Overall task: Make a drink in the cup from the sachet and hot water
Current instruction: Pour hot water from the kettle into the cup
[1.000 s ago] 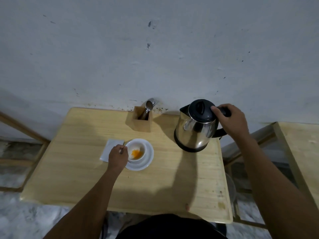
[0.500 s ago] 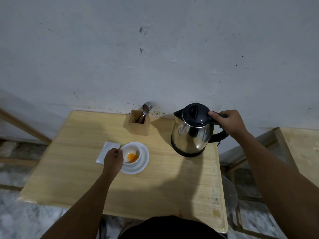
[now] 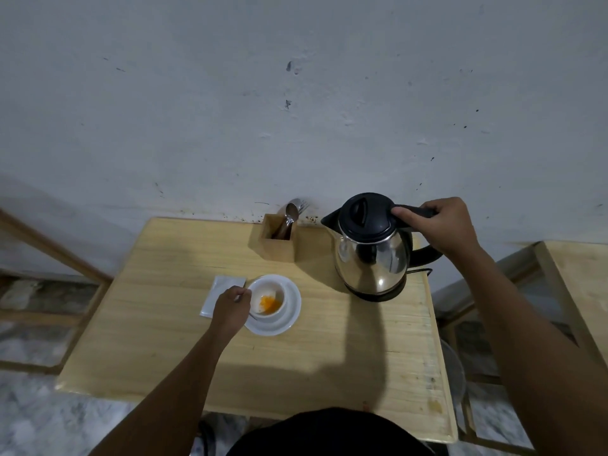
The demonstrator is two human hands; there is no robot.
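Observation:
A white cup [image 3: 268, 299] with orange powder at its bottom stands on a white saucer [image 3: 289, 315] near the middle of the wooden table [image 3: 171, 324]. My left hand [image 3: 230, 309] is closed on the cup's left side, with a thin spoon handle between the fingers. A white sachet [image 3: 218, 291] lies flat just left of the saucer, partly under that hand. The steel kettle [image 3: 371, 255] with a black lid stands at the back right. My right hand [image 3: 441, 225] grips its black handle.
A wooden holder [image 3: 274, 243] with spoons and a fork stands at the table's back edge, just left of the kettle's spout. A grey wall rises right behind the table. A second wooden table [image 3: 582, 278] is at the right, across a gap.
The kettle has moved back and to the right, from tilted and raised to upright near the wall, still in my right hand. My left hand has stayed at the cup.

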